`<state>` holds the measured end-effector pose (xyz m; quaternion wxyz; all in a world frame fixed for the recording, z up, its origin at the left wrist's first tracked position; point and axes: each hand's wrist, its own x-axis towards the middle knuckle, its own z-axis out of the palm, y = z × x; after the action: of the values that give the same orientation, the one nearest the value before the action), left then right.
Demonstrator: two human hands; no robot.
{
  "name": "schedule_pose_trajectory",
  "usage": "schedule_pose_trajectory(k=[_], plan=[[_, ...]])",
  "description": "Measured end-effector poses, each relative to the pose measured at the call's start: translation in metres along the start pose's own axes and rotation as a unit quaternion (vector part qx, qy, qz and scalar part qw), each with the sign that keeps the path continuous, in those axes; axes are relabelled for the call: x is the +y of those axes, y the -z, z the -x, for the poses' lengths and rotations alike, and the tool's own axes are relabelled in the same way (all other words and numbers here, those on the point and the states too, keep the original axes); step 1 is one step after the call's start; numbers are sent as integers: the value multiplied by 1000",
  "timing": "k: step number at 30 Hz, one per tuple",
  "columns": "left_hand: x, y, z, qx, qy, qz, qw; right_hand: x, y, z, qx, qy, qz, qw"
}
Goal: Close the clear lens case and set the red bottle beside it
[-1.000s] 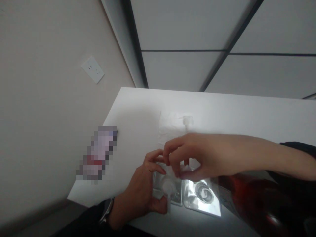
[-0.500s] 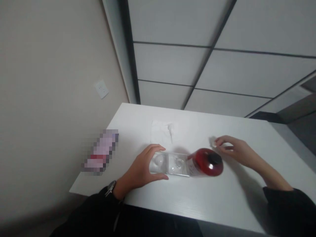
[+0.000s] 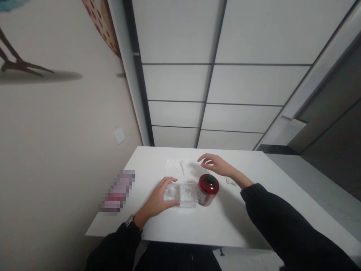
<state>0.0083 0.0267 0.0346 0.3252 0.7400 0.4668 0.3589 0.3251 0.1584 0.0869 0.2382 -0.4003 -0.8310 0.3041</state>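
My left hand (image 3: 156, 198) is curved around the left end of a clear two-compartment plastic box (image 3: 188, 203), thumb on the near side and fingers on the far side. Small clear round shapes show inside the box, too faint to name. Touching or very near its right end stands a red bottle (image 3: 205, 195) with a black cap. My right hand (image 3: 216, 165) is in the air beyond the bottle, fingers loosely apart and nothing in them. A small white crumpled piece (image 3: 230, 181) lies on the table below my right forearm. Behind the box lies a thin white tissue (image 3: 173, 168).
A blurred-out pink flat item (image 3: 118, 192) lies at the left edge of the white table (image 3: 169, 226). A wall with a socket (image 3: 119, 135) rises on the left. White panelled doors (image 3: 175, 82) stand behind the table.
My right hand has let go of the small white piece, now on the table right of the bottle, and moved left toward the tissue. My left hand stays on the box. The view has tilted up.
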Motion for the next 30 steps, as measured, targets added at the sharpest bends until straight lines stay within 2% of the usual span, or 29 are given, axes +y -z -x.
schedule_pose_trajectory(k=[3,6,9,14,19,23,27,30], plan=[[1,0,1,0,2,2,1000,5,-26,-45,-69,17,14,997],[0,1,2,-1,15,2,1000,15,-45,-75,-92,25,29,995],[-1,1,1,-12,24,-2,1000,26,-55,-92,-102,24,28,994],[-3,2,-4,-32,30,1,999,45,-58,-101,-91,8,-4,996],[-4,4,-6,-49,32,-3,998,47,-40,-96,-58,-7,-56,997],[-3,6,-6,-52,28,2,998,20,-9,-81,-44,-2,-93,995],[-1,6,-5,-51,18,1,999,-33,20,-57,-59,31,-104,992],[1,5,-5,-49,8,-9,999,-73,29,-38,-97,57,-70,991]])
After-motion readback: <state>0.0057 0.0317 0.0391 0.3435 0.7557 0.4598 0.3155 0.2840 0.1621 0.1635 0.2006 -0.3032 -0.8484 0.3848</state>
